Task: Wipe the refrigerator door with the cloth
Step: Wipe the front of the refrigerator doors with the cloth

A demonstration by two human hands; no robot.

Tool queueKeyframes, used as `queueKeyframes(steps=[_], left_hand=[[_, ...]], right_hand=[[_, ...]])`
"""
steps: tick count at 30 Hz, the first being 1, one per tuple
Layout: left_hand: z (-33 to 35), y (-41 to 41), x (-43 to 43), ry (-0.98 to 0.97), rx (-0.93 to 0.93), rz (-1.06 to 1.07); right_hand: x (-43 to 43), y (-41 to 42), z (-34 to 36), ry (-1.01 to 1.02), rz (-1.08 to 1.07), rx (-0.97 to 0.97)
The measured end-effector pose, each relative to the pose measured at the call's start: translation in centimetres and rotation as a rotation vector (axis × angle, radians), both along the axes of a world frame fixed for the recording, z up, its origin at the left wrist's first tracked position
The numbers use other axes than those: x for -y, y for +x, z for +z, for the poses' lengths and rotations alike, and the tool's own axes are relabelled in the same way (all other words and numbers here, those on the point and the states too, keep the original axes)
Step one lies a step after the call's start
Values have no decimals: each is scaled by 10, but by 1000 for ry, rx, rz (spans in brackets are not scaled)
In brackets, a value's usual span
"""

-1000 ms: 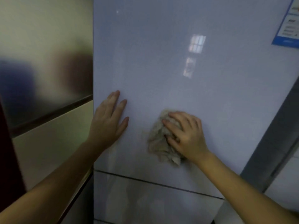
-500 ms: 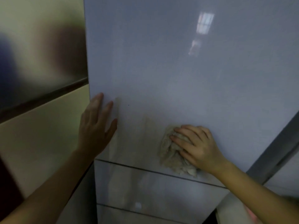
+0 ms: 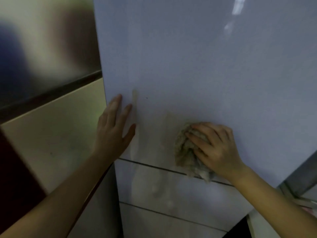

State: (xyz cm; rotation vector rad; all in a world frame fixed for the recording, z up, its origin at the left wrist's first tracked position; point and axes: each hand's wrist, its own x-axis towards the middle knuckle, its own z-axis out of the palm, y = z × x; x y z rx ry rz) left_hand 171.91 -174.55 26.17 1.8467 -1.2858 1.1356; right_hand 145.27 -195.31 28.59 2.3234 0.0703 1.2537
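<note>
The pale grey-blue refrigerator door (image 3: 197, 62) fills most of the view. My right hand (image 3: 215, 148) presses a crumpled beige cloth (image 3: 184, 152) flat against the door's lower part, just above the seam to the drawer panel below. The cloth's lower end hangs over that seam. My left hand (image 3: 114, 129) rests flat with fingers spread on the door's left edge, holding nothing. Faint streaks show on the door between the two hands.
A lower drawer front (image 3: 171, 189) sits beneath the door, with another seam further down. To the left stands a shiny metal and cream cabinet side (image 3: 51, 117). A grey frame (image 3: 301, 179) runs along the right.
The view has tilted down. My right hand with the cloth has slid lower on the door, reaching the bottom seam. My left hand has shifted toward the door's left edge.
</note>
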Motion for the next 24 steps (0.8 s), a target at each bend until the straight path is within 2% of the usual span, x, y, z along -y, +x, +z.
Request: queueKeyframes(steps=[6,17,24], left_hand=[[0,4,-1,-39,12,-27],[-14,14,-2,-99,-39,-68],[-31,18,8,-173,-12,-102]], right_hand=[[-18,36,32,85,-10,141],[-27,38,21,7,-66,71],[-28,41,12,-26,-126,124]])
